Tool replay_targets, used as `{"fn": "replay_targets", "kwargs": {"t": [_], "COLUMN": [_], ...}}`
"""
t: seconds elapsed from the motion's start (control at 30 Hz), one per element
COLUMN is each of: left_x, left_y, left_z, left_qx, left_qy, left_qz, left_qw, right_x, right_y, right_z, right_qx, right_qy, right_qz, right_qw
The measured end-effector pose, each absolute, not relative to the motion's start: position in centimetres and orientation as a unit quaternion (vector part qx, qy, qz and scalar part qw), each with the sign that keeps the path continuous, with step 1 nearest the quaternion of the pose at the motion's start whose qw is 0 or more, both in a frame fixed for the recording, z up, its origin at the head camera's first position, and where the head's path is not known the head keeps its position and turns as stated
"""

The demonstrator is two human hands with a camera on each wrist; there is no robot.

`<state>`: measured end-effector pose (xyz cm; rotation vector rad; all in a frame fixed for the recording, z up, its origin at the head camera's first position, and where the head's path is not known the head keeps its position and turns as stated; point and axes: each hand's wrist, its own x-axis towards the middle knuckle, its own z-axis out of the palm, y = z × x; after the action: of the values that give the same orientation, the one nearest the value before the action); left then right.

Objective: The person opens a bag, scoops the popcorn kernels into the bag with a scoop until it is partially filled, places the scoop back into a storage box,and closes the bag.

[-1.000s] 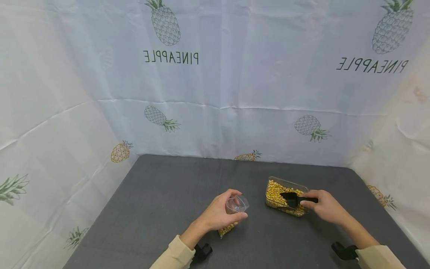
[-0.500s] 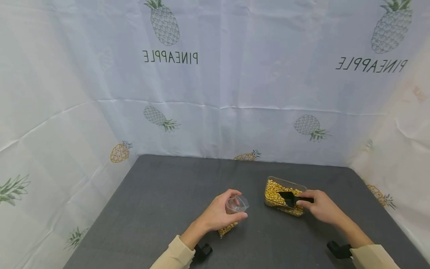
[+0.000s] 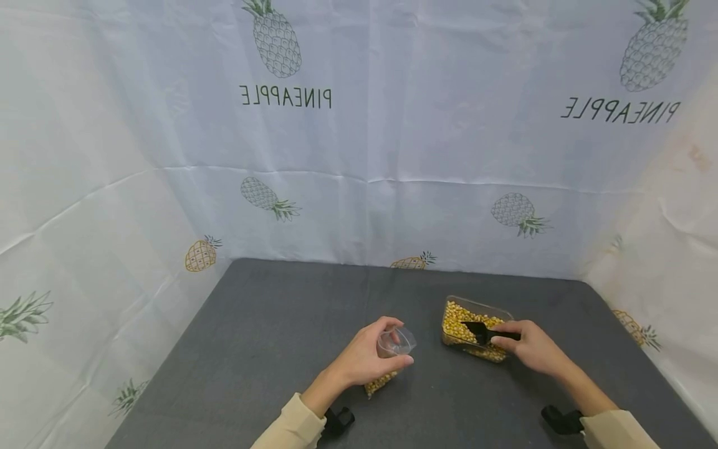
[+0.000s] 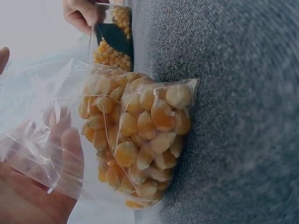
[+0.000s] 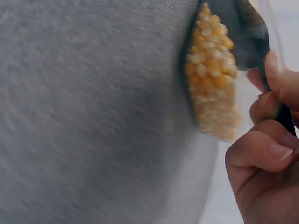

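Note:
My left hand (image 3: 367, 357) holds a clear plastic bag (image 3: 381, 382) by its upper part, with fingers and thumb spread round the mouth. Yellow corn kernels (image 4: 145, 135) fill the bag's lower part, which sits on the table in the left wrist view. To the right, my right hand (image 3: 535, 346) grips the handle of a black scoop (image 3: 479, 330). Its blade is down in a clear rectangular container (image 3: 447, 338) of corn kernels, partly buried among them. In the right wrist view, fingers and thumb pinch the scoop's handle (image 5: 285, 119) close behind the blade.
Both things stand on a dark grey table (image 3: 297, 312), with the container farther back than the bag. A white curtain (image 3: 359, 137) printed with pineapples surrounds the table at the back and sides. Black straps (image 3: 561, 420) are on both wrists.
My right hand has shifted slightly left, pushing the scoop farther left into the kernels, its blade now tilted more. The left hand and the bag stay where they were.

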<state>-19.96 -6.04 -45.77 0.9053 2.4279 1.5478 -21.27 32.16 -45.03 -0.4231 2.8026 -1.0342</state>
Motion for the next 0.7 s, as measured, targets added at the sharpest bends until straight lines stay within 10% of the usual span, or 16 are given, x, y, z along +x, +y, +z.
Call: {"fn": "replay_targets", "kwargs": {"t": [0.7], "left_x": [-20.09], "left_y": [-6.14], "left_z": [-45.82], "left_qx": [0.293], "left_qy": [0.809], "left_qz": [0.505], "left_qw": [0.064], "right_x": [-21.02], "right_y": [31.93], "right_z": [-45.61], "right_qx": [-0.130], "right_qy": [0.913], "right_qz": [-0.381], "right_qw": [0.058]}}
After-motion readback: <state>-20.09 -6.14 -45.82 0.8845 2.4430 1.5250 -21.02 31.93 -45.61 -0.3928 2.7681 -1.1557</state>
